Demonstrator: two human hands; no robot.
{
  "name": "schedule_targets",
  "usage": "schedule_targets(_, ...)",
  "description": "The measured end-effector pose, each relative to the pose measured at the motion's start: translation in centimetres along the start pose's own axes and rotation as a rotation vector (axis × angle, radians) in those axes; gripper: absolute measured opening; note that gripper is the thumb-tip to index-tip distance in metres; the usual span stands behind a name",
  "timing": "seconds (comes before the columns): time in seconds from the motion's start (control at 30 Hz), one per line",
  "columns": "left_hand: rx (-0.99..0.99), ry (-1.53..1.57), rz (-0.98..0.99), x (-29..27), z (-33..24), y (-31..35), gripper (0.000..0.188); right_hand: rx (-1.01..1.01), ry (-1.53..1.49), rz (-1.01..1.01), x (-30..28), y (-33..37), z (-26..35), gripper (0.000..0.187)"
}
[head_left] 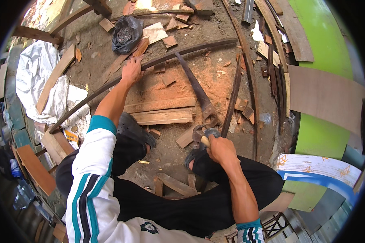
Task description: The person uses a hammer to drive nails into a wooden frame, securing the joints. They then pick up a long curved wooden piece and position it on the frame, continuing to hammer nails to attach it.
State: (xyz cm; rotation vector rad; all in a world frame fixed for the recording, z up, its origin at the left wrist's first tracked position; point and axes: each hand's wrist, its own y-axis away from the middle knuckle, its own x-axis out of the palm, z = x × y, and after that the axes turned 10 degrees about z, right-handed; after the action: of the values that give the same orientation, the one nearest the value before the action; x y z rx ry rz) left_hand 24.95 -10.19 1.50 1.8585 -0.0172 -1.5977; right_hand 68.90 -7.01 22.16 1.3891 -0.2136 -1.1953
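Observation:
My left hand (132, 70) is closed on a long, dark wooden strip (170, 56) that runs diagonally from the lower left to the upper right. My right hand (222, 150), near my right knee, grips a hammer (198, 134); its metal head and a bit of pale wooden handle show past the fingers. Just beyond it a handsaw (194, 85) lies with its handle toward me and its blade tip at the strip. Beneath the strip are two light planks (162, 116) and orange sawdust (178, 85).
A black plastic bag of nails (127, 34) stands beyond my left hand among wood offcuts. White sacking (36, 77) lies at left. Long dark strips (249, 73) lie on the right, beside green and brown boards (324, 97). My sandalled feet flank the planks.

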Motion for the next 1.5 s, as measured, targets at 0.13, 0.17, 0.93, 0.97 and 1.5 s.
schedule_targets(0.13, -0.088, 0.096, 0.090, -2.4, -0.8, 1.6, 0.047, -0.010, -0.010, -0.052, -0.2, 0.2, 0.1, 0.024)
schedule_targets(0.17, -0.066, 0.078, 0.021, -2.8, -0.4, 2.1, 0.048, -0.018, -0.008, -0.070, -0.1, 0.3, 0.1, 0.025)
schedule_targets(0.93, 0.137, 0.072, 0.021, -7.0, -4.1, 22.1, 0.036, -0.014, 0.136, -0.147, 4.4, 8.4, 4.5, 0.034)
schedule_targets(0.97, 0.141, 0.089, 0.011, -6.7, -4.5, 22.3, 0.035, -0.020, 0.116, -0.165, 4.7, 9.2, 4.6, 0.034)
schedule_targets(1.5, 0.233, 0.046, -0.012, -1.9, -5.7, 23.5, 0.038, 0.302, -0.253, -0.265, 8.5, 5.7, -3.0, 0.046)
